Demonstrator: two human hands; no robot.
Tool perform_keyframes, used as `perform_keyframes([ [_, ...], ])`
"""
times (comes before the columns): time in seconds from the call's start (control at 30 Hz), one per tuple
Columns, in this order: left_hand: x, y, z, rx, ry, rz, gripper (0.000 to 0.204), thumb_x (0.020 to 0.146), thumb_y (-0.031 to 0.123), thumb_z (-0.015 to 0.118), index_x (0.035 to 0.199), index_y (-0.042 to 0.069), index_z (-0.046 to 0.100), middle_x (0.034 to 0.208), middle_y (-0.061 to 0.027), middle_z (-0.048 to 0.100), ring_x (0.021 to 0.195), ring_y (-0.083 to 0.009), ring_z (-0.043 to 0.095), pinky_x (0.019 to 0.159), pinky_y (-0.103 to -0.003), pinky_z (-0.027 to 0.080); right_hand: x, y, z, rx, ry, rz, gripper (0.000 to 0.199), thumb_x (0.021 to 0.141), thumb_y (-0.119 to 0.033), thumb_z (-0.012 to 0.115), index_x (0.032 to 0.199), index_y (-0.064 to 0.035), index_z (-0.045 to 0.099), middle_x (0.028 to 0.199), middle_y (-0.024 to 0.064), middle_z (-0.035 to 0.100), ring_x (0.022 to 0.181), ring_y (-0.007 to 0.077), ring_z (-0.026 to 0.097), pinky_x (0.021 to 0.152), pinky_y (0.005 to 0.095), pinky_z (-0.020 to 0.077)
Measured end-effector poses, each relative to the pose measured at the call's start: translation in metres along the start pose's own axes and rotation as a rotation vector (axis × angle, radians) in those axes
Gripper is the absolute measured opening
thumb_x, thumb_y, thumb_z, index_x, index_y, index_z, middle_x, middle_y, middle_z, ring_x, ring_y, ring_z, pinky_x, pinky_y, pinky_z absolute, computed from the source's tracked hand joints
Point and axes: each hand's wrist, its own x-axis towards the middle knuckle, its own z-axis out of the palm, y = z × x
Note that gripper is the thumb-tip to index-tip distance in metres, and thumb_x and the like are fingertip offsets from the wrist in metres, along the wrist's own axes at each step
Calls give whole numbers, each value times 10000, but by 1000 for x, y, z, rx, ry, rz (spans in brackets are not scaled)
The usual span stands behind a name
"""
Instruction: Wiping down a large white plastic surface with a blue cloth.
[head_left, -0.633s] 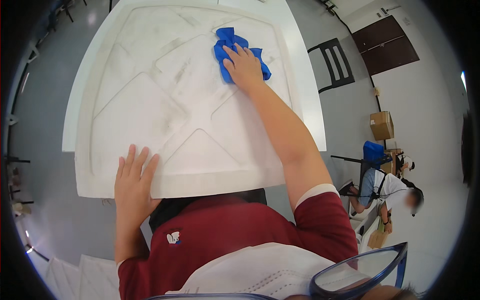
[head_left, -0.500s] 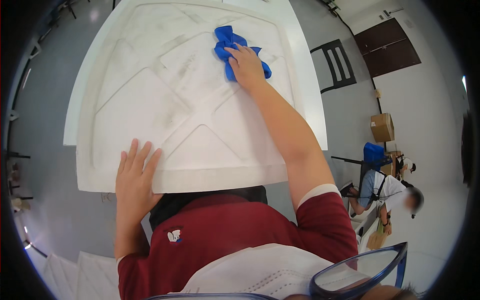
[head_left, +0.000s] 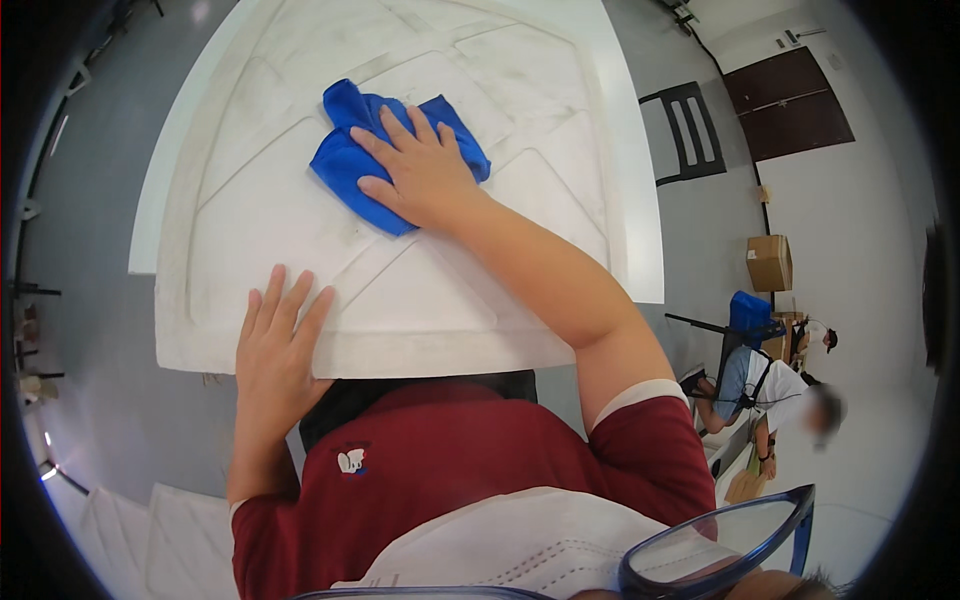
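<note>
A large white moulded panel (head_left: 420,335) with raised edges, diagonal ridges and grey smudges lies across a white table (head_left: 640,240). Its near edge juts past the table toward my body. Spread over the panel's middle is a crumpled blue cloth (head_left: 360,165). My right hand (head_left: 425,170) presses flat on that cloth, fingers apart, pinning it against the panel. At the near left corner, my left hand (head_left: 280,340) rests with spread fingers on the panel's edge, holding nothing; its thumb lies by the rim.
To the right stands a black slatted chair (head_left: 690,130). Farther right are cardboard boxes (head_left: 770,263), a blue bin (head_left: 750,312) and a seated person (head_left: 785,395) in a white top. More white panels (head_left: 185,540) lie at the lower left.
My right hand has swept the blue cloth from the panel's far right toward its middle, leftward and nearer to me. The cloth is spread wider now. My left hand stays at the near edge.
</note>
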Motion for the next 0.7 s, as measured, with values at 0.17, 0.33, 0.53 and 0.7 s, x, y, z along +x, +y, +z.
perform_keyframes([
  [0.17,-2,1,-4,-1,-3,-9,649,567,149,739,1182,81,542,1274,-135,478,1255,-365,375,999,-527,313,-1,-3,2,2,64,-20,536,874,-431,462,1362,-226,373,1409,144,325,1308,370,251,1022,527,240],
  [0.33,0,0,-2,14,-14,13,671,543,137,746,1180,92,541,1282,-124,469,1261,-360,366,999,-527,317,-1,-4,5,25,131,-58,443,852,-332,529,1275,-206,484,1353,131,407,1216,341,385,930,487,351],
  [0.53,-1,-1,0,0,-12,10,687,526,127,749,1180,97,541,1278,-125,470,1263,-360,363,1002,-527,314,-13,-33,-1,152,234,-135,422,821,-229,582,1233,-175,512,1341,150,408,1127,344,437,884,427,406],
  [0.7,-1,-2,-1,-9,-32,5,720,508,119,763,1190,98,532,1288,-123,459,1270,-355,346,1006,-523,307,-24,-52,2,16,30,-203,489,864,-470,462,1322,-302,424,1429,155,285,1314,403,206,959,623,219],
])
